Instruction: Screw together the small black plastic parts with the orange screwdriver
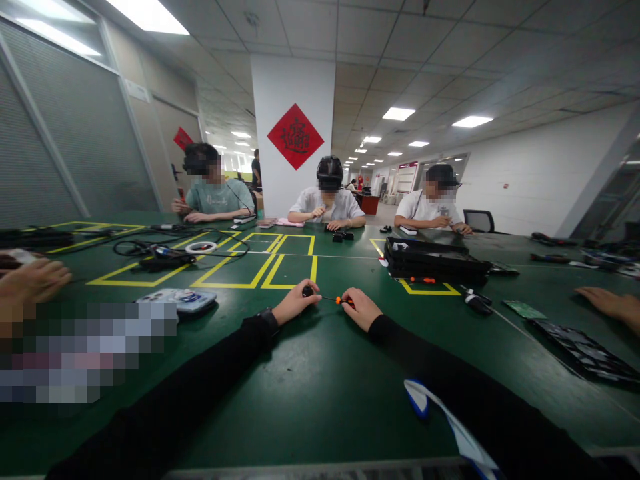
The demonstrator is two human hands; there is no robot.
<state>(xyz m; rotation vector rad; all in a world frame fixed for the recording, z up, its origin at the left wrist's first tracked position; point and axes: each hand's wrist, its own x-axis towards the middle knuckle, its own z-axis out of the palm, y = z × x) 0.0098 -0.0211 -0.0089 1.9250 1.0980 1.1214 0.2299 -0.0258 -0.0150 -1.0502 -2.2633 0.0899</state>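
Observation:
My left hand [295, 303] is closed around a small black object [307, 291] whose kind I cannot make out. Its fingers hide most of that object. In my right hand [361, 309] is a screwdriver [339, 301] with an orange and black handle, gripped between curled fingers. Its thin shaft points left and its tip end meets the black object or the left fingertips; which one I cannot tell. Both hands are just above or on the green table [300, 400], close together near its middle.
A long black case [435, 260] with an orange-handled tool beside it stands front right. Left lie a flat pale box [187, 300] and tangled black cables [165, 257]. A circuit board [524, 309] lies right. Three people sit opposite; other people's hands show at both sides.

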